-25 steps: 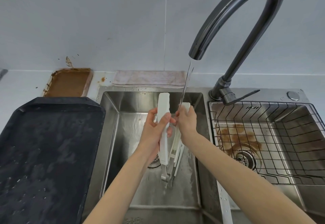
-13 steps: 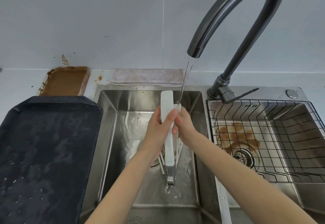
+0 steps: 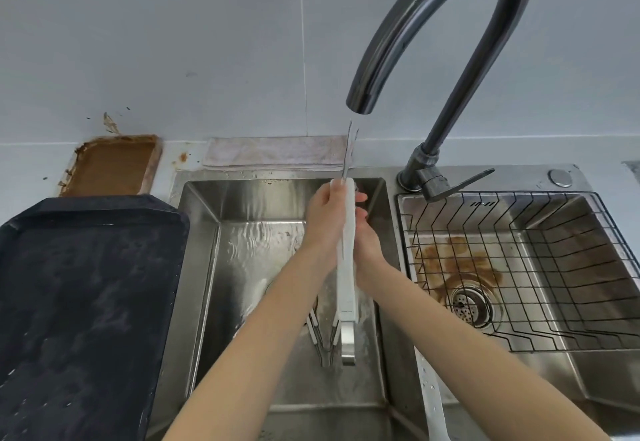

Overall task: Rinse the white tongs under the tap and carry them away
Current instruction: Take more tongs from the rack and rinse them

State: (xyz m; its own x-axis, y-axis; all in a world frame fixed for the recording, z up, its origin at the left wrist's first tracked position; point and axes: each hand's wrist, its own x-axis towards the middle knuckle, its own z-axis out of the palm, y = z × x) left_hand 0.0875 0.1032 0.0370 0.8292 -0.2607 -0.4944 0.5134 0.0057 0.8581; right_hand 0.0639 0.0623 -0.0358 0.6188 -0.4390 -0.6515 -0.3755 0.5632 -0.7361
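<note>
The white tongs (image 3: 347,253) hang upright over the left sink basin (image 3: 204,267), metal tips pointing down. Water (image 3: 348,149) runs from the dark curved tap (image 3: 360,101) onto their upper end. My left hand (image 3: 322,222) grips the tongs near the top from the left. My right hand (image 3: 367,243) is against them from the right, its fingers curled round the handle and partly hidden behind it. More white, metal-tipped arms (image 3: 322,336) show just below my left wrist; I cannot tell whether they belong to the same tongs.
A black tray (image 3: 86,302) lies on the counter at the left, with a brown-stained tray (image 3: 110,163) behind it. A folded cloth (image 3: 277,151) lies behind the sink. The right basin holds a wire basket (image 3: 519,267). The tap lever (image 3: 460,181) points right.
The tongs' two arms have come together into one upright line. Both hands have lifted them slightly toward the spout, and the water now lands on their top end.
</note>
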